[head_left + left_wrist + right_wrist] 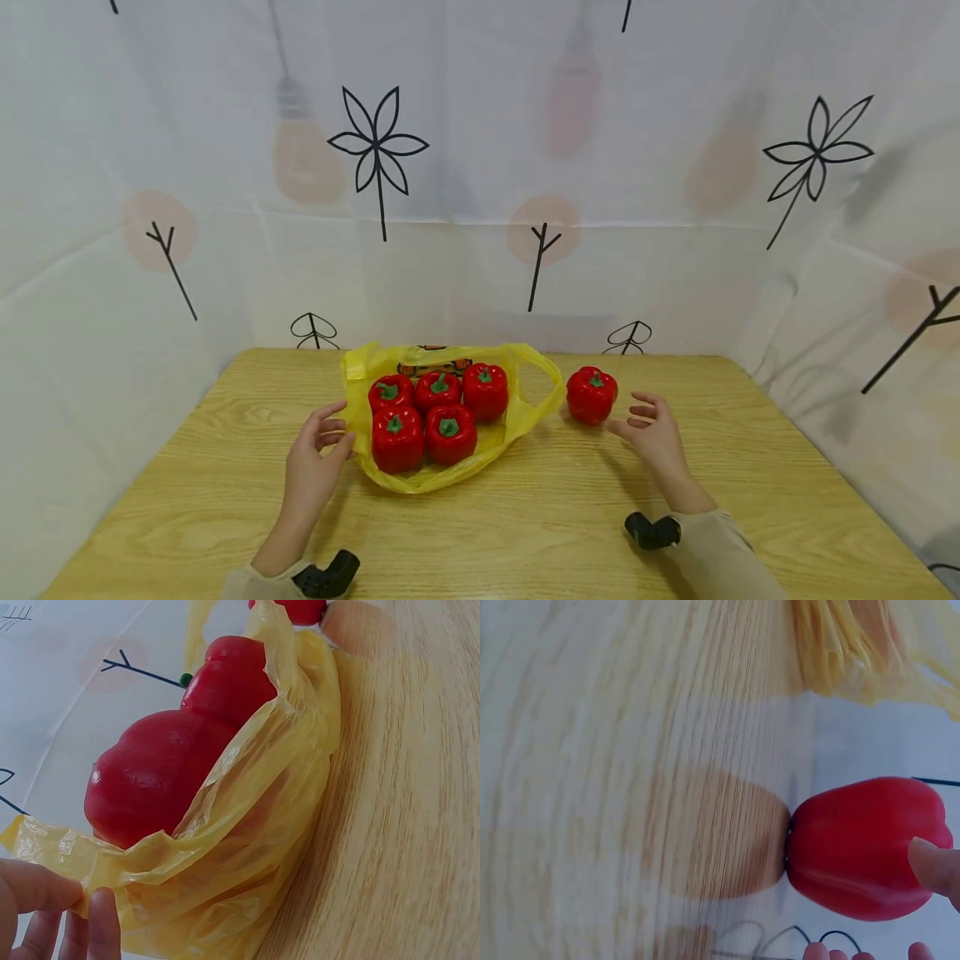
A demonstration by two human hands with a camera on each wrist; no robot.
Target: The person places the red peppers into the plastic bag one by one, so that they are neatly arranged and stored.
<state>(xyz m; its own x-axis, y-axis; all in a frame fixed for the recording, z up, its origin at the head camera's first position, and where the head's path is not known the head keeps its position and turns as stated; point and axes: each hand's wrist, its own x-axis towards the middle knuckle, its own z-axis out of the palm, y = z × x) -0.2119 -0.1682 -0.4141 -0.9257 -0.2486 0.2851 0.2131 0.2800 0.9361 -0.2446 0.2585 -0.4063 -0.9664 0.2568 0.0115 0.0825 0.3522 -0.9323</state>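
A yellow plastic bag (510, 433) lies open on the table with several red bell peppers (397, 440) with green stems inside it. At the bag's left edge is my left hand (315, 462); the left wrist view shows its thumb and a finger (103, 926) pinching the yellow film (247, 817). One more red bell pepper (592, 395) stands on the table just right of the bag handle. My right hand (656, 446) is beside that pepper with its fingers spread and relaxed. In the right wrist view the thumb (934, 868) overlaps the pepper (862, 847); whether it touches cannot be told.
The wood-grain table (510, 542) ends at a white cloth backdrop (465, 275) printed with plants and pale bulbs. Both forearms wear light sleeves (723, 554), and a black device (652, 531) sits at each wrist.
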